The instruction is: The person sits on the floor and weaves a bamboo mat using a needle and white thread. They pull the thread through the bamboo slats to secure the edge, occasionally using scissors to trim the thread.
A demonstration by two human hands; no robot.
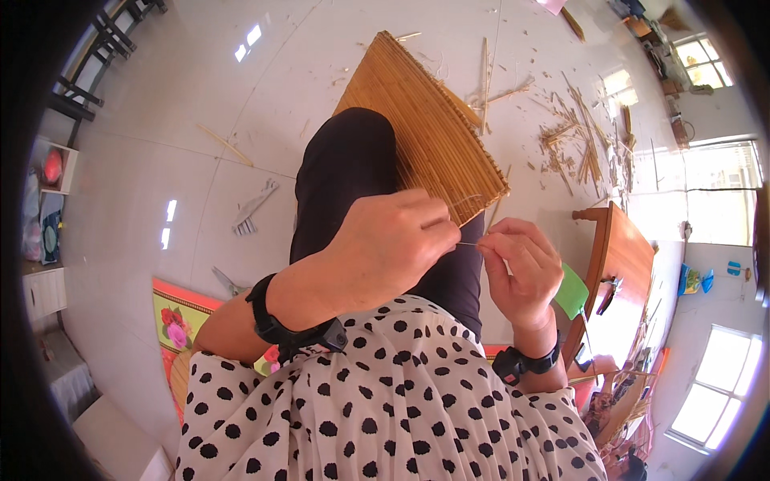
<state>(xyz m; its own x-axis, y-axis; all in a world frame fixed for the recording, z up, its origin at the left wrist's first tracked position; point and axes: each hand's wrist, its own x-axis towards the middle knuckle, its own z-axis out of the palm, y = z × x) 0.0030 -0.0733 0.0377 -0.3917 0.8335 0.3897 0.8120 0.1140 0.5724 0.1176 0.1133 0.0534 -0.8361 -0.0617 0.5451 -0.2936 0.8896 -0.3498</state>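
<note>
A woven mat of thin bamboo-coloured strips (417,120) lies angled across my lap beside my dark-clad knee (341,152), its ragged lower corner near my hands. My left hand (389,240), fingers curled and pinched, holds a thin pale thread (468,244) at that corner. My right hand (521,268), just right of it, pinches the same thread between thumb and forefinger, with the thread stretched between both hands. A fine loop of thread also shows over the mat's corner. Both wrists wear black straps with small devices.
Loose straw strips (585,144) litter the tiled floor (160,136). Scissors (226,280) and a striped cloth (253,208) lie at left near a floral mat (184,309). A wooden table (626,248) is at right, black stools (88,64) at upper left, shelves (52,208) at left.
</note>
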